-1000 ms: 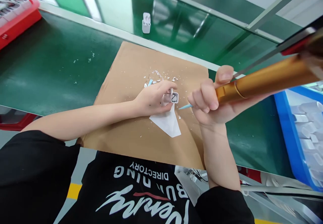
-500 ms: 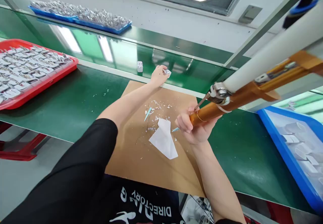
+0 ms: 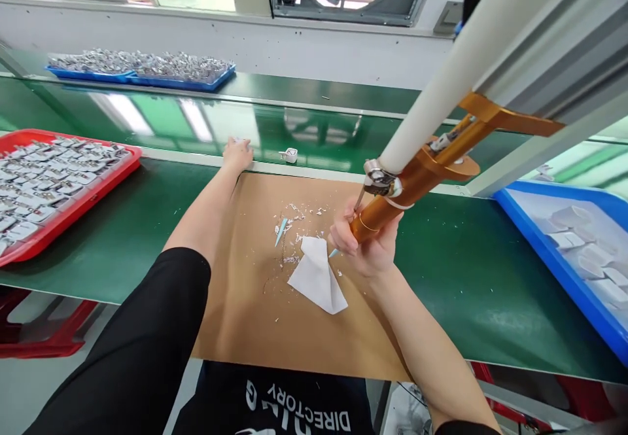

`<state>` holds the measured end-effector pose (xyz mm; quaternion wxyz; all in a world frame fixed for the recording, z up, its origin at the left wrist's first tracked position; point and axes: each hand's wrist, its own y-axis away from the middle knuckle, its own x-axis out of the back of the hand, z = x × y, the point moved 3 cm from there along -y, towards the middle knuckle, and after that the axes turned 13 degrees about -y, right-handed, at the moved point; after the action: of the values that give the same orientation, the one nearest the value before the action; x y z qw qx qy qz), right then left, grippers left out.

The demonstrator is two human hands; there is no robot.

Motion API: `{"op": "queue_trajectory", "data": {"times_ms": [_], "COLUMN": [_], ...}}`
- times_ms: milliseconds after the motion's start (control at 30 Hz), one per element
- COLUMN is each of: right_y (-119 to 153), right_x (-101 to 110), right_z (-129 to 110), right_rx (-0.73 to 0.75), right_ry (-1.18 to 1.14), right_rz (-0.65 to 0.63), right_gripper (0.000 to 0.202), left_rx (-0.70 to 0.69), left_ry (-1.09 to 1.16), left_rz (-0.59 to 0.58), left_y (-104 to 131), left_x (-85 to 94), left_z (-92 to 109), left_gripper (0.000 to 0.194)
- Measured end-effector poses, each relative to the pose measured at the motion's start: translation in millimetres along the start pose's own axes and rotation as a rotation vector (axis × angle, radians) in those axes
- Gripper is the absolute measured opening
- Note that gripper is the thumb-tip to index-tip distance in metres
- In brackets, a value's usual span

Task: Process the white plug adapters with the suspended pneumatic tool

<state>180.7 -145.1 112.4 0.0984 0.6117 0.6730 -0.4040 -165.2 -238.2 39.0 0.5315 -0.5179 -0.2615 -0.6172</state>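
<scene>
My left hand (image 3: 238,154) is stretched to the back ledge, fingers closed around a small white block, most of it hidden by them. To its right a white plug adapter (image 3: 290,155) lies on the ledge, prongs pointing left. My right hand (image 3: 364,242) is wrapped around a gold-coloured cylindrical tool (image 3: 387,209) with a white tube and metal fitting alongside. Below it, on the brown board (image 3: 245,317), lie a folded white paper (image 3: 318,278), white shavings, and a pale blue pointed piece (image 3: 281,231). Another pale blue tip (image 3: 333,252) shows beside my right hand.
A red tray (image 3: 73,219) of white parts with metal pieces stands at left. Blue trays (image 3: 171,85) of small metal parts are on the rear shelf. At right is a blue tray (image 3: 554,271) with white housings. The tool's thick white tube (image 3: 441,75) slants across the upper right.
My left hand has let go of the white adapter on the ledge and moved left to the other white block. My right hand still grips the tool. The view has tilted slightly up.
</scene>
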Motion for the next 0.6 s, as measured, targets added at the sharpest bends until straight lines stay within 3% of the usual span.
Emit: {"op": "queue_trajectory", "data": {"times_ms": [133,233,367,500,600], "right_y": [0,1,1,1,0], "right_x": [0,-1,-1,0,0], "right_z": [2,3,3,1,-2], "right_rx": [-0.016,-0.014,-0.003,0.001,-0.001], "right_ry": [0.004,-0.006,-0.023,-0.034,-0.012], "right_rz": [0.018,0.019,-0.007,-0.035,-0.041], "right_gripper": [0.055,0.055,0.053,0.054,0.053], "left_rx": [-0.014,-0.067,-0.199,-0.436,-0.666], "left_ry": [0.035,0.120,0.439,0.614,0.671], "left_rz": [0.037,0.140,0.262,0.099,-0.044], "left_y": [8,26,74,153,211], "left_x": [10.9,20.1,33.5,39.5,40.6], "left_z": [-29,-30,-2,41,62], "left_gripper": [0.033,0.030,0.033,0.032,0.027]}}
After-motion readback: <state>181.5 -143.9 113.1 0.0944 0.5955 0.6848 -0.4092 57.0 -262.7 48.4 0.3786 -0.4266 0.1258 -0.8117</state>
